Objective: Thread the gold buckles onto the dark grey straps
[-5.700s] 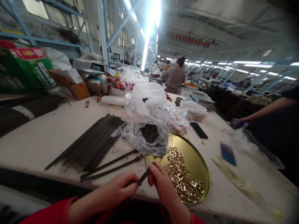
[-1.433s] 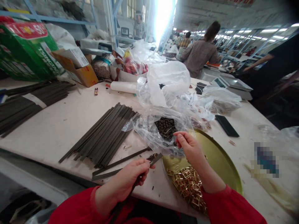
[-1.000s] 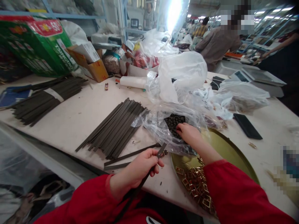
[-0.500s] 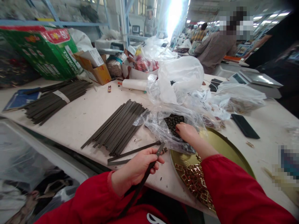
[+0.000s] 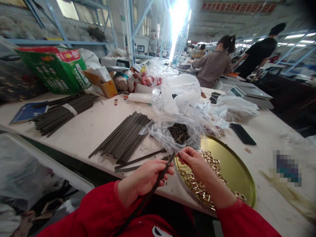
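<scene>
My left hand (image 5: 145, 176) is closed around a thin dark strap (image 5: 158, 182) that runs down toward my lap. My right hand (image 5: 191, 158) pinches something small at the strap's upper tip; I cannot make out what. Both hands hover over the near table edge, just left of a round gold tray (image 5: 232, 164) holding several gold square buckles (image 5: 197, 189). Behind my hands a clear plastic bag (image 5: 160, 131) lies open with small dark pieces (image 5: 179, 132) inside. Two finished straps (image 5: 138, 161) lie on the table beside a fanned pile of dark straps (image 5: 125, 136).
A second bundle of straps (image 5: 64, 112) lies far left, near a green box (image 5: 54, 67) and a cardboard box (image 5: 102, 82). White plastic bags (image 5: 182, 90), a black phone (image 5: 243, 134) and a scale (image 5: 249, 92) sit further back. People stand at benches beyond.
My right hand has left the clear bag of dark pieces and come back to the strap's tip. My left hand kept hold of the strap. The camera tilted up slightly.
</scene>
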`<state>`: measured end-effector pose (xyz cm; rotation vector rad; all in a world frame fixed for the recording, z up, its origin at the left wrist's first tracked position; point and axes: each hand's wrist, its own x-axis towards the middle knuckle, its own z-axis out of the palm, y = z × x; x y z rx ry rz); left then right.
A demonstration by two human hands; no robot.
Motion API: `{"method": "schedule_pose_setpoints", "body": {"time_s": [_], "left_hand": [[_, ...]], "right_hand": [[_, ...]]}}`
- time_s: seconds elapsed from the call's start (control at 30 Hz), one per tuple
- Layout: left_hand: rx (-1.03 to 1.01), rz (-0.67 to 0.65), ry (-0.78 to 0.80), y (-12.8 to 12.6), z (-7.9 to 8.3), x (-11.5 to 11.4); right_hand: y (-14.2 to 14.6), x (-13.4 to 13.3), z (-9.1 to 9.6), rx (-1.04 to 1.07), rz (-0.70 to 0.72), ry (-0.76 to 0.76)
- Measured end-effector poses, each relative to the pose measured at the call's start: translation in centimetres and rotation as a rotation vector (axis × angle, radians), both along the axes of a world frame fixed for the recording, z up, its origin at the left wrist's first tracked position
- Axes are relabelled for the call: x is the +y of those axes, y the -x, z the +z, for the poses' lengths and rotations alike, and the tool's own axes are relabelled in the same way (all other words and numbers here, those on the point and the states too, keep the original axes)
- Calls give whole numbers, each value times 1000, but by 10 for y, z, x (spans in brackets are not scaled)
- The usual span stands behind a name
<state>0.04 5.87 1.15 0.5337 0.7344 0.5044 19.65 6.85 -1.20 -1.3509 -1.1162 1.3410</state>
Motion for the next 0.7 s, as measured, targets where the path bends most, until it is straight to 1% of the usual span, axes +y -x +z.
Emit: {"method": "schedule_pose_setpoints", "body": {"time_s": [0.07, 0.13, 0.3, 0.4, 0.47, 0.53, 0.7], "left_hand": [[-8, -4, 11, 1, -1, -3], [15, -4, 2, 2, -1, -6], [60, -5, -56, 2, 1, -11], [91, -29, -115, 0, 3, -14], [137, -49, -201, -2, 3, -16], [218, -59, -327, -4, 3, -18], [471, -67, -656, -8, -2, -18]], "right_hand": [[5, -13, 1, 185, -47, 71], [7, -20, 0, 323, -82, 138], [11, -30, -1, 493, -115, 216], [14, -36, -2, 577, -88, 248], [16, -39, -3, 621, -54, 268], [19, -42, -4, 660, -41, 285], [26, -46, -4, 709, -114, 287]]}}
